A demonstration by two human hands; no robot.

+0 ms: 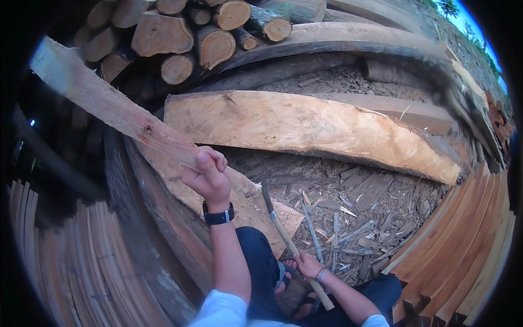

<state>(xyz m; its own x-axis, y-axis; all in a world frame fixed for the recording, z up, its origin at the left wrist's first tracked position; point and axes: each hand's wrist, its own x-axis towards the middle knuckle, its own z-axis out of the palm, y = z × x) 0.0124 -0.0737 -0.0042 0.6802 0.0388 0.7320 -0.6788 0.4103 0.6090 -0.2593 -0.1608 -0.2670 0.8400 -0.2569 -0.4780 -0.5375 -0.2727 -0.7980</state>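
My left hand (210, 179), with a dark watch on the wrist, is closed round the lower part of a long rough wooden board (122, 109). The board is raised and slants up to the far left; a reddish knot shows on its face. In my right hand (308, 265) is a wooden-handled tool (283, 233), gripped low on the handle. Its far end is a narrow dark piece that I see nearly edge-on, so its kind is unclear. A wide pale slab (289, 215) lies beneath the held board, close to my knees.
A large bark-edged slab (305, 125) lies crosswise ahead. Cut logs (215, 46) are piled at the far left. Stacked sawn planks stand to the left (92, 256) and right (452, 234). Bark scraps and sticks (348, 234) litter the ground.
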